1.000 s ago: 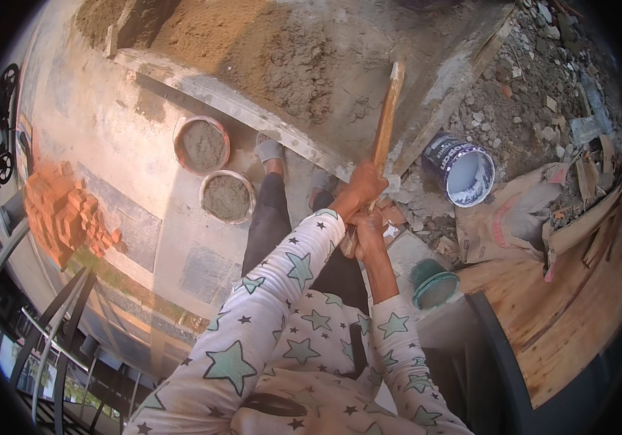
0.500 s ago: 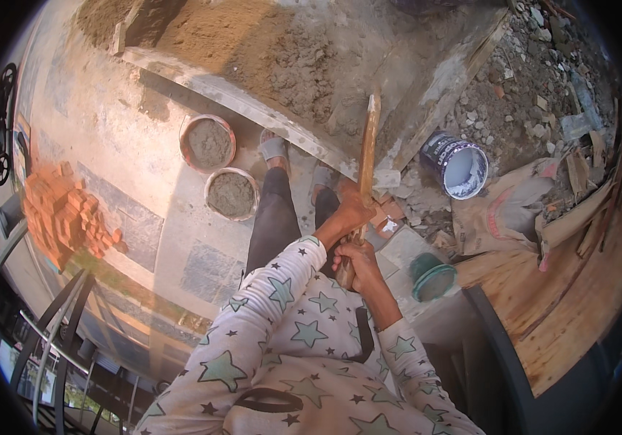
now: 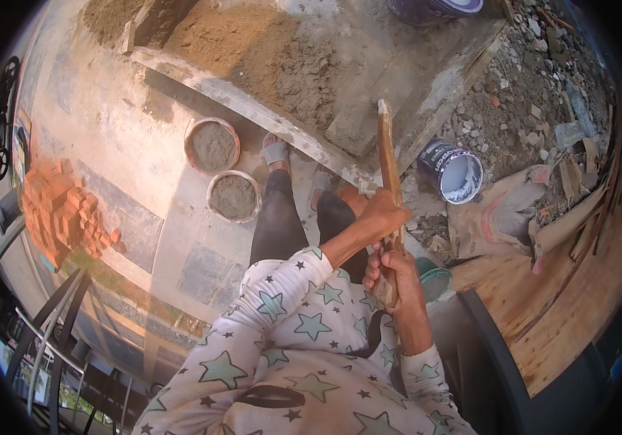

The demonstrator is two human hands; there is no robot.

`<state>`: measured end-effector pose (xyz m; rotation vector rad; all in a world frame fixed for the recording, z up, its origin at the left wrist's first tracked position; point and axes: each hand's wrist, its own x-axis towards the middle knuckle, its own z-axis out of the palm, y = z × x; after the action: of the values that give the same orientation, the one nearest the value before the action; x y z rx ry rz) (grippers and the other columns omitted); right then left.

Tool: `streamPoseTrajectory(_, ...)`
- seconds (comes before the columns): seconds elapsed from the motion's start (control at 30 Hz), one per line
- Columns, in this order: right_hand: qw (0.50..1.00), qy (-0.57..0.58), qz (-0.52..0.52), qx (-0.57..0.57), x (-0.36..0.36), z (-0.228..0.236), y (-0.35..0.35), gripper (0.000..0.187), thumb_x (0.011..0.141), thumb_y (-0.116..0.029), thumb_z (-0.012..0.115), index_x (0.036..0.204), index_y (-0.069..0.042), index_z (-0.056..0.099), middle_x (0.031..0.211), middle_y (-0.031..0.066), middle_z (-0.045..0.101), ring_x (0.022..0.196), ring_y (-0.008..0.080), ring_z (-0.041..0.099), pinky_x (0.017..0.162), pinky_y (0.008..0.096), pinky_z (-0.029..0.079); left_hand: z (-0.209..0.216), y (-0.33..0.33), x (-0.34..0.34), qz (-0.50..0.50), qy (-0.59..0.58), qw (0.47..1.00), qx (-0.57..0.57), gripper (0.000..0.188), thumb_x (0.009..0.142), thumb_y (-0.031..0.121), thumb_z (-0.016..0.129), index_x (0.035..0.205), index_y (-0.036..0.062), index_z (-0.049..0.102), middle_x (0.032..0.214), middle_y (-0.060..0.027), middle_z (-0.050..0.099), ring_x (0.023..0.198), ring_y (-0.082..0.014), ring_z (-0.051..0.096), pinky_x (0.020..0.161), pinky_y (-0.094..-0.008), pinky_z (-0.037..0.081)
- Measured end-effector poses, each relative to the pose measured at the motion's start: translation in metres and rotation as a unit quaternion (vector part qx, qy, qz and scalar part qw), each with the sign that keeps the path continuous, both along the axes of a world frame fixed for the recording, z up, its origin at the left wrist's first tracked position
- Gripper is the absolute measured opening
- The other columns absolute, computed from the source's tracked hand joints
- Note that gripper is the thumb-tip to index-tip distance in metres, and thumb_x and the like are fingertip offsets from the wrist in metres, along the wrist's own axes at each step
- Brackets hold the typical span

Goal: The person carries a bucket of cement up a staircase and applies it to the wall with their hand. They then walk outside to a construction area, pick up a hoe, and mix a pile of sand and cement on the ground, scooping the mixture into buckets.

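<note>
My left hand (image 3: 383, 215) wraps round the middle of a long wooden handle (image 3: 388, 156). Lower down, near its thick butt end, my right hand (image 3: 400, 274) is closed on the same handle. The handle slants up and away over the corner of a wood-edged mixing trough (image 3: 235, 99). Its far tip is pale, and I cannot make out any tool head on it. Inside the trough lie brown sand (image 3: 235, 43) and wet grey mortar (image 3: 318, 98). Left of my feet stand two buckets full of mortar, one reddish (image 3: 213, 146) and one pale (image 3: 234, 196).
A dark blue pail (image 3: 458, 175) lies tipped beside rubble (image 3: 503, 109) and a torn sack (image 3: 488, 217). Another purple bucket (image 3: 427, 11) stands at the far edge. A green bucket (image 3: 435, 281) is by my right hand, plywood (image 3: 543, 312) farther right. Orange bricks (image 3: 61, 214) are piled left.
Both hands have shifted right with the wooden handle, and its butt end now sits farther right and a little lower. The purple bucket at the far edge shows more.
</note>
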<state>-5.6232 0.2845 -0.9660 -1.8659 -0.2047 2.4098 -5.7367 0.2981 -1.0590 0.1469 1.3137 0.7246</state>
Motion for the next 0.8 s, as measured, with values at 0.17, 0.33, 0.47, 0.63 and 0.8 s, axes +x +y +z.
streamPoseTrajectory(0.17, 0.997, 0.036, -0.057, 0.039, -0.027, -0.018, -0.008, 0.026, 0.08, -0.006, 0.058, 0.104, -0.003, 0.049, 0.071, 0.006, 0.052, 0.057, 0.015, 0.052, 0.052, 0.0314, 0.047, -0.031, 0.003, -0.007, -0.026, 0.057, 0.998, 0.025, 0.034, 0.071, 0.022, 0.068, 0.082, -0.0094, 0.062, 0.07, -0.0154, 0.062, 0.062, -0.023, 0.061, 0.055, -0.0374, 0.048)
streamPoseTrajectory(0.33, 0.992, 0.041, -0.07, 0.1, -0.049, -0.084, -0.002, 0.025, 0.079, -0.005, 0.059, 0.101, -0.002, 0.049, 0.07, 0.0056, 0.051, 0.056, 0.0147, 0.053, 0.049, 0.0314, 0.048, -0.067, 0.028, -0.043, -0.054, 0.103, 0.99, 0.082, 0.029, 0.071, 0.02, 0.067, 0.077, -0.0075, 0.06, 0.066, -0.0127, 0.059, 0.061, -0.0217, 0.06, 0.055, -0.0375, 0.047)
streamPoseTrajectory(0.47, 0.992, 0.008, 0.019, 0.128, -0.073, -0.154, -0.012, 0.024, 0.078, -0.003, 0.058, 0.099, -0.001, 0.049, 0.07, 0.0052, 0.052, 0.055, 0.0143, 0.054, 0.046, 0.031, 0.048, -0.168, 0.016, -0.049, -0.032, 0.147, 0.985, 0.079, 0.031, 0.07, 0.021, 0.068, 0.08, -0.0082, 0.061, 0.069, -0.0148, 0.062, 0.063, -0.0255, 0.062, 0.058, -0.0372, 0.049)
streamPoseTrajectory(0.63, 0.996, -0.025, 0.038, 0.08, -0.094, -0.168, -0.03, 0.023, 0.076, 0.001, 0.057, 0.097, -0.001, 0.048, 0.067, 0.0055, 0.052, 0.05, 0.0147, 0.053, 0.044, 0.0316, 0.048, -0.182, -0.005, -0.08, -0.061, 0.039, 0.997, 0.023, 0.035, 0.068, 0.023, 0.073, 0.085, -0.0068, 0.062, 0.072, -0.0151, 0.064, 0.065, -0.0241, 0.062, 0.059, -0.0357, 0.049)
streamPoseTrajectory(0.8, 0.999, -0.034, -0.036, 0.0, -0.081, -0.135, -0.06, 0.02, 0.077, 0.001, 0.056, 0.093, -0.004, 0.046, 0.066, 0.0051, 0.05, 0.052, 0.0161, 0.053, 0.046, 0.0334, 0.049, -0.156, -0.04, -0.048, -0.086, 0.026, 0.996, 0.021, 0.035, 0.066, 0.022, 0.074, 0.084, -0.0059, 0.063, 0.07, -0.0139, 0.063, 0.063, -0.021, 0.061, 0.057, -0.0353, 0.049)
